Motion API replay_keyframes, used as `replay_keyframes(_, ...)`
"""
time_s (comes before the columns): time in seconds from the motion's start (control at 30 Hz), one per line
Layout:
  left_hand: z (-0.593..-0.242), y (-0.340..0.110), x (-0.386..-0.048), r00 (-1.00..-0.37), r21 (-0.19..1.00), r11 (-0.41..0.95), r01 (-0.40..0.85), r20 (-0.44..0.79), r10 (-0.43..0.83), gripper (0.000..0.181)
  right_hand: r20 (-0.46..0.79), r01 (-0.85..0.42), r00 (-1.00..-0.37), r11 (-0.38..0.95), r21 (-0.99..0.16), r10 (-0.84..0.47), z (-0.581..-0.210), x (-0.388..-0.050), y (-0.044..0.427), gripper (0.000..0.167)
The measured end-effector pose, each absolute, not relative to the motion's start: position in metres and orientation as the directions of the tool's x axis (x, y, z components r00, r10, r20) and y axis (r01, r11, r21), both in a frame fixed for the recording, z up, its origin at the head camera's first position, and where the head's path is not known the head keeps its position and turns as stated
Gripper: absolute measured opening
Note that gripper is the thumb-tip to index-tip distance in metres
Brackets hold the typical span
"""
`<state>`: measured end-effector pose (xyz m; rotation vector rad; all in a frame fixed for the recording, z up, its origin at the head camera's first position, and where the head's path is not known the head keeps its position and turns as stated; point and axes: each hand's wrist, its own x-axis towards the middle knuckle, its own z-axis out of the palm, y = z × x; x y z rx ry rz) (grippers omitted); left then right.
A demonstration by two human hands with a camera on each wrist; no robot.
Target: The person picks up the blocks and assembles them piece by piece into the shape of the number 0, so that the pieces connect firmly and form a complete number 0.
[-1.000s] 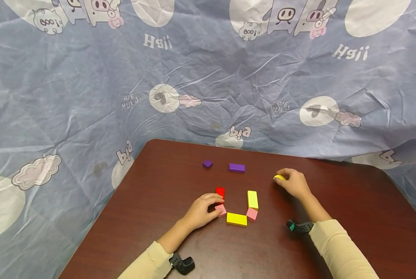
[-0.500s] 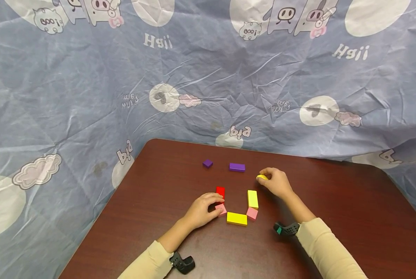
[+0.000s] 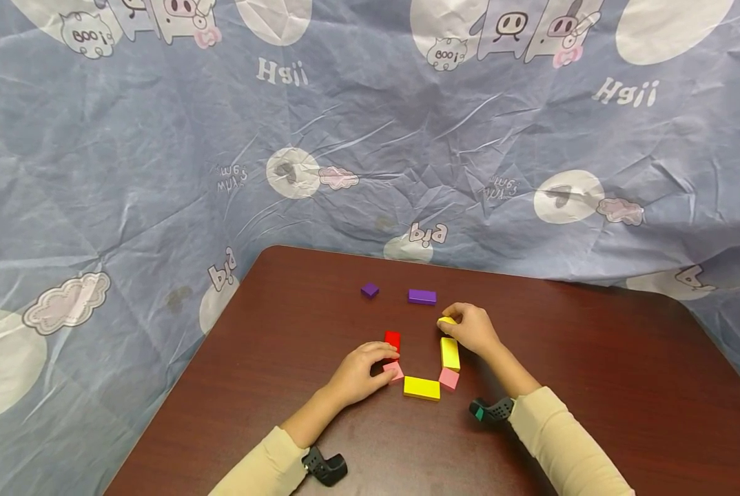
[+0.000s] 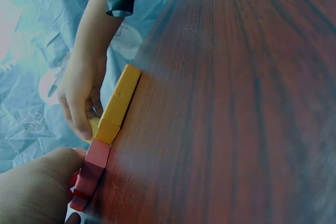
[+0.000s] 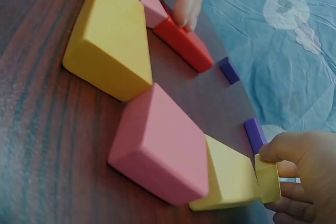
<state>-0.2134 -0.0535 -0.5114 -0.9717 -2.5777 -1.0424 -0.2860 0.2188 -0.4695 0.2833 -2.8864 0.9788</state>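
Between thumb and fingers, my right hand [image 3: 474, 332] pinches a small yellow block [image 5: 269, 181], just beyond the far end of a yellow rectangular block [image 3: 450, 354]. In the right wrist view the two blocks seem to meet. My left hand [image 3: 356, 375] rests on the left side of the arrangement, thumb on a pink block [image 3: 391, 370] and fingertips on a red rectangular block [image 3: 392, 338], partly covering both. At the front lies another yellow rectangular block [image 3: 422, 388], with a second pink block [image 3: 448, 379] at its right corner. Together the blocks form a U shape.
Farther back on the dark brown table [image 3: 320, 303] lie a small purple block [image 3: 370, 291] and a purple rectangular block [image 3: 422, 297]. A crumpled blue printed cloth [image 3: 370, 138] hangs behind the table and along its left side.
My right hand has moved left with the small yellow block, from the right part of the table to the far end of the yellow rectangular block. The left hand has stayed in place.
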Motion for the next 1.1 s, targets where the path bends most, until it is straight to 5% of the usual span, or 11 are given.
replay_keyframes(1.1, -0.512, -0.053, -0.213, -0.762, 0.544, 0.536, 0.645, 0.413, 0.499, 0.028, 0.188, -0.246, -0.968, 0.772, -0.586, -0.165, -0.4794, -0.2784, 0.2148, 0.026)
